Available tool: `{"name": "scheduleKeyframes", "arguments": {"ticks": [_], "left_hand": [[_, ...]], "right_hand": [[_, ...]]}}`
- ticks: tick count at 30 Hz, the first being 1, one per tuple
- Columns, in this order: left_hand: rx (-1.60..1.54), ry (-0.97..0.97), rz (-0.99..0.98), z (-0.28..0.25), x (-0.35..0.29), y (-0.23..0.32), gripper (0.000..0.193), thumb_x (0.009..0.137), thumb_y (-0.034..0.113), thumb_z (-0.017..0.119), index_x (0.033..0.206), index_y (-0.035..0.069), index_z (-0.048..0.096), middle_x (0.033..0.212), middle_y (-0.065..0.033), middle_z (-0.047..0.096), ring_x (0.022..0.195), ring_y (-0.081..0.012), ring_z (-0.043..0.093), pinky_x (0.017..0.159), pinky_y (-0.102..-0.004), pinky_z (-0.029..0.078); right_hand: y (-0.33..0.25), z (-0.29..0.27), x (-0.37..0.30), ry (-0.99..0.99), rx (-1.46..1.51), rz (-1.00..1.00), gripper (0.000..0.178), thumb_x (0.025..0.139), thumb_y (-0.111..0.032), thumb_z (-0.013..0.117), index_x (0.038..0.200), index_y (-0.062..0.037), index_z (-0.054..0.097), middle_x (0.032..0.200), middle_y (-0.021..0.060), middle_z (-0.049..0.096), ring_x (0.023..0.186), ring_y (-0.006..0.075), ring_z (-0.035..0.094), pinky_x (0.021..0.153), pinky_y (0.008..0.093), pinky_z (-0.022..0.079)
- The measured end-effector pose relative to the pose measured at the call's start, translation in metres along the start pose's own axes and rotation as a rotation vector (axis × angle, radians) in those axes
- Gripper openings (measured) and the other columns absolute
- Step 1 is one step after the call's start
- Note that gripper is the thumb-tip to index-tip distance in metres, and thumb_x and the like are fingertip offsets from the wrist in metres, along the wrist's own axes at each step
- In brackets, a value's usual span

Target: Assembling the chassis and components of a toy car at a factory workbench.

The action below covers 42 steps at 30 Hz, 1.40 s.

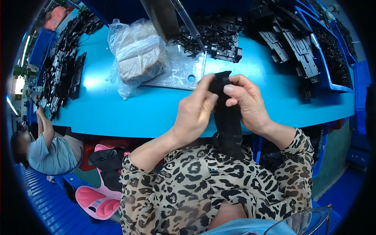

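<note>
Both of my hands are raised in front of my chest, over the table's near edge, with a long black plastic part [228, 121] between them. Its upper end shows between my fingers, and its lower end reaches down against my patterned shirt. My left hand [196, 107] is closed, its fingertips pressed to the part's upper left side. On the other side, my right hand [250, 102] pinches the part with thumb and fingers. Behind them lies a metal plate [176, 74] with a round hole, below an upright metal post.
A plastic-wrapped block [141, 58] sits left of the plate on the blue table [102, 113]. Black parts are heaped at the left [62, 70], behind the plate [215, 33] and at the right [291, 47]. A blue bin [333, 58] stands far right. Another person [56, 150] sits at the left.
</note>
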<state>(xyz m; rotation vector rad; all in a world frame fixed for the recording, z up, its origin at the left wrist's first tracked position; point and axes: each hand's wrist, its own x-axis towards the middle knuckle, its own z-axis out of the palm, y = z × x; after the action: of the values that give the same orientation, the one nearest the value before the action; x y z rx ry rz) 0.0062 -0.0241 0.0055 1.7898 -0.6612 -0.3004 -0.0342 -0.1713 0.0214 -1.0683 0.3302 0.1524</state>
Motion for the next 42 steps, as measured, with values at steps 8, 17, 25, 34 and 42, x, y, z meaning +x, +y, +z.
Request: {"name": "scheduleKeyframes", "arguments": {"ticks": [8, 17, 25, 34, 42], "left_hand": [[-0.837, 0.082, -0.485, -0.010, 0.012, -0.015, 0.039, 0.079, 0.022, 0.056, 0.107, -0.001, 0.041, 0.059, 0.0010, 0.047, 0.048, -0.0066, 0.045, 0.049, -0.0225, 0.044], [-0.866, 0.064, -0.489, -0.027, 0.014, -0.005, 0.022, 0.081, 0.021, 0.053, 0.092, 0.002, 0.056, 0.084, -0.0024, 0.057, 0.069, -0.0075, 0.052, 0.061, -0.0227, 0.044], [-0.931, 0.093, -0.513, -0.040, 0.016, -0.004, 0.019, 0.080, 0.021, 0.055, 0.087, 0.003, 0.057, 0.080, -0.0033, 0.059, 0.066, -0.0088, 0.053, 0.060, -0.0224, 0.042], [-0.980, 0.160, -0.564, -0.048, 0.020, -0.001, 0.015, 0.078, 0.021, 0.057, 0.078, 0.006, 0.058, 0.073, -0.0007, 0.058, 0.059, -0.0073, 0.050, 0.057, -0.0209, 0.040], [-0.989, 0.188, -0.552, -0.051, 0.023, 0.006, 0.015, 0.077, 0.020, 0.057, 0.077, 0.006, 0.057, 0.072, -0.0009, 0.057, 0.059, -0.0073, 0.050, 0.057, -0.0215, 0.041]], "right_hand": [[0.005, -0.007, 0.013, -0.048, 0.122, -0.031, 0.030, 0.078, -0.019, 0.053, 0.099, 0.0009, 0.047, 0.079, 0.0015, 0.054, 0.060, -0.0007, 0.048, 0.057, 0.0127, 0.042], [-0.006, -0.004, 0.023, -0.114, 0.158, 0.035, 0.028, 0.078, -0.023, 0.054, 0.094, 0.0005, 0.054, 0.077, -0.0005, 0.055, 0.065, 0.0011, 0.048, 0.063, 0.0150, 0.041], [-0.019, 0.000, 0.032, -0.152, -0.071, -0.082, 0.020, 0.078, -0.020, 0.054, 0.082, -0.0010, 0.060, 0.074, -0.0002, 0.056, 0.065, 0.0027, 0.048, 0.067, 0.0178, 0.039], [-0.023, 0.006, 0.039, -0.117, -0.037, -0.064, 0.017, 0.077, -0.019, 0.056, 0.079, -0.0021, 0.059, 0.068, -0.0016, 0.054, 0.061, 0.0028, 0.047, 0.066, 0.0195, 0.039], [-0.031, 0.009, 0.042, -0.164, -0.012, -0.050, 0.015, 0.076, -0.018, 0.057, 0.075, -0.0034, 0.059, 0.067, -0.0027, 0.053, 0.059, 0.0018, 0.047, 0.061, 0.0173, 0.038]]}}
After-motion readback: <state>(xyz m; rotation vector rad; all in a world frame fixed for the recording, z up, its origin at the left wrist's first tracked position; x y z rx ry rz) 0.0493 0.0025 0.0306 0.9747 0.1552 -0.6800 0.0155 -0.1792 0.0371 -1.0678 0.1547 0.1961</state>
